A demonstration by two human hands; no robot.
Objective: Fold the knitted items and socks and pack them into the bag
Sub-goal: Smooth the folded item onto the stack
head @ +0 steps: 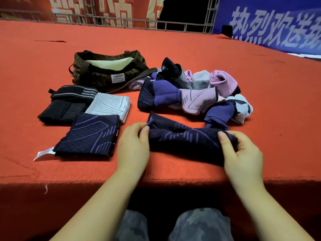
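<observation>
Near the table [173,37] edge, the left hand [132,150] and right hand [243,153] pinch a navy sock [184,140] by its 2 ends, mid-fold; next, I judge, double it over, then stack it left, near the bag [106,70].

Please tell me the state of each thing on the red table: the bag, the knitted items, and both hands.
bag: open, nothing visible inside.
folded navy item: folded flat, white tag sticking out.
folded white item: folded flat.
folded black items: folded, side by side.
unfolded pile: loose, tangled.
navy item in hands: partly folded, on table.
left hand: pinches its left end.
right hand: grips its right end.
</observation>
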